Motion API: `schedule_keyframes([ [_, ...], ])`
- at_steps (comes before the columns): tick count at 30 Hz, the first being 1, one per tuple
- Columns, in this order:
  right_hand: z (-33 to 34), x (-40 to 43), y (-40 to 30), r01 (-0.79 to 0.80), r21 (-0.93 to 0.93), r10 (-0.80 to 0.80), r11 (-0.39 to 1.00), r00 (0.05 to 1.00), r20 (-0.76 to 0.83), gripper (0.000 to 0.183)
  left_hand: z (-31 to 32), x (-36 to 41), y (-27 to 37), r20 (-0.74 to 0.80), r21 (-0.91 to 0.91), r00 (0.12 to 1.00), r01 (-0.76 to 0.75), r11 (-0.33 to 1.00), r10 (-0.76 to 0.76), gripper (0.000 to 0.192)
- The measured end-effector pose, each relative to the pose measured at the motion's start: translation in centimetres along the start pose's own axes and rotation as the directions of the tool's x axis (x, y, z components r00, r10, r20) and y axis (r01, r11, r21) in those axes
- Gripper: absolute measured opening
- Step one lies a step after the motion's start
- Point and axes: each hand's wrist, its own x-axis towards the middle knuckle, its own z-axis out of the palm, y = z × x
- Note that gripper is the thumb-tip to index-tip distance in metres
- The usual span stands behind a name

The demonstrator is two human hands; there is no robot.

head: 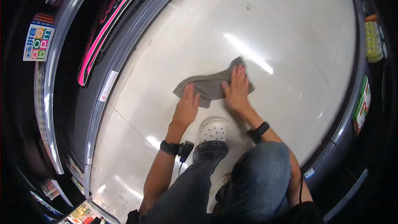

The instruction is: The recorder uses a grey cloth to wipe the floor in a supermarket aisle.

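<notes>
A grey cloth [211, 84] with zigzag-cut edges lies spread and slightly rumpled on the glossy pale floor tiles. My left hand [187, 104] holds its left part down, fingertips pressed on the fabric. Further right, my right hand [238, 88] lies palm down over the cloth's right end, thumb spread to the side. Part of the cloth is hidden under both hands. Just below it stands my white clog [214, 129], perforated on top, under a dark jean leg.
Shelving with a metal-edged base [124, 56] runs along the left, holding a black case with a pink stripe [102, 43] and a printed booklet [39, 42]. Another shelf edge [342, 130] curves along the right, with yellow packages [373, 42] and a green packet [362, 104].
</notes>
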Motion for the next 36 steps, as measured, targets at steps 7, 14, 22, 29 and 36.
schedule_keyframes([
  [7,1.9,-3.7,-3.5,0.216,0.207,-0.282,0.954,0.882,0.377,0.074,-0.3,1.1,-3.4,-0.369,0.188,0.926,0.158,0.97,-0.079,0.029],
  [14,1.5,-3.6,-5.4,0.184,0.265,-0.27,0.947,0.901,0.34,0.071,-2.4,-0.1,-5.6,-0.275,0.387,0.957,0.203,0.899,-0.098,0.031],
  [22,4.0,-3.9,-6.6,0.199,0.508,-0.516,0.838,0.593,0.618,0.07,-6.3,-1.2,-8.4,-0.249,0.563,0.895,0.445,0.697,-0.37,0.051],
  [29,4.9,-3.6,-8.2,0.458,0.215,-0.485,0.863,0.627,0.61,0.065,-5.2,-0.4,-10.5,-0.441,0.115,0.782,0.535,0.837,-0.439,0.051],
  [36,5.3,-2.7,-9.5,0.597,0.243,-0.622,0.764,0.583,0.522,0.057,-3.1,0.4,-14.4,-0.745,-0.055,0.555,0.502,0.863,-0.371,0.054],
])
